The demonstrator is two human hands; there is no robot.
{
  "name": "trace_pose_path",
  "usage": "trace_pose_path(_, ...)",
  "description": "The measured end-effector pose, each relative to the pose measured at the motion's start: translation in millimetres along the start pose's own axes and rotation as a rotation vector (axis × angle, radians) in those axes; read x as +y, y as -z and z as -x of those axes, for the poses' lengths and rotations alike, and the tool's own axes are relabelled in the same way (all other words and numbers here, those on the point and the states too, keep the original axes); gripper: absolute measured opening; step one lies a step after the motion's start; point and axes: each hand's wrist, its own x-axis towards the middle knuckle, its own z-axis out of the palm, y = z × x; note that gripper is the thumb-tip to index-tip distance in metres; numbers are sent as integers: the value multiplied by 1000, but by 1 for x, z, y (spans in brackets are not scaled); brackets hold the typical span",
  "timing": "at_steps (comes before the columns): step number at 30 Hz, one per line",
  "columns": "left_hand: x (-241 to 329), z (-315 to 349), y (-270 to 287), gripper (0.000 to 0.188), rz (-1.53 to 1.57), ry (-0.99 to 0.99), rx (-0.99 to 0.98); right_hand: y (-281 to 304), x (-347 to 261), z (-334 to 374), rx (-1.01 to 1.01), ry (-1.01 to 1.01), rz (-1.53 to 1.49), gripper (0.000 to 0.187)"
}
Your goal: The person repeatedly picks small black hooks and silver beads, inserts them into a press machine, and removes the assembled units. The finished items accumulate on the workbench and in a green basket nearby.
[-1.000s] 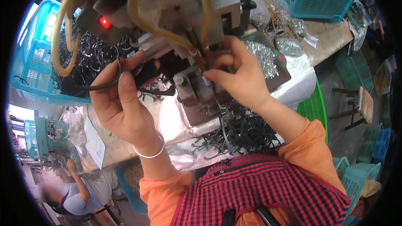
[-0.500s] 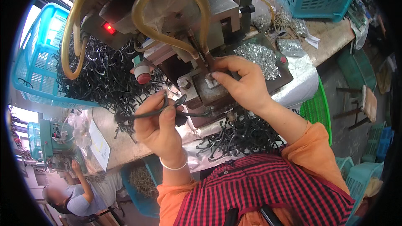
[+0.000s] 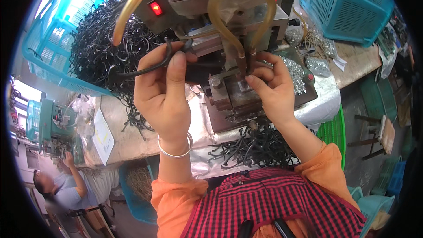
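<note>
Crosswise, a black hooked piece (image 3: 128,74) sits pinched between thumb and fingers of the left hand (image 3: 164,94), long end jutting leftward; the right hand (image 3: 275,91) curls at the metal fixture (image 3: 241,98), grip unclear.

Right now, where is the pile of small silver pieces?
In the head view, the silver pile lies right of centre, between the right hand and the red button.

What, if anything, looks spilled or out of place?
Some black parts lie on the table outside the heaped blue basket; that looks like overflow, though it may be intentional. No obvious damage visible.
</note>
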Motion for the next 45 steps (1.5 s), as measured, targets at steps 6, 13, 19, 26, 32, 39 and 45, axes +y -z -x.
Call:
trace_pose_path(6,39,58,0,32,433,699,-500,42,-31,10,-145,259,735,53)
trace_pose_path(13,-5,63,-32,45,794,1459,-445,136,49,-3,157,410,1345,17)
trace_pose_path(19,-8,78,-45,48,826,1436,-407,134,42,-13,271,220,1178,10)
trace_pose_path(26,-3,80,-44,50,723,1399,-408,124,67,-42,-256,536,1530,22)
trace_pose_path(32,-28,95,-15,45,909,1171,-705,148,67,-34,126,342,1023,22)
trace_pose_path(39,-58,74,207,15,-1184,59,36,142,56,-23,196,126,636,20)
trace_pose_path(45,-162,96,303,23,-1461,49,-220,114,59,-25,217,103,807,19)
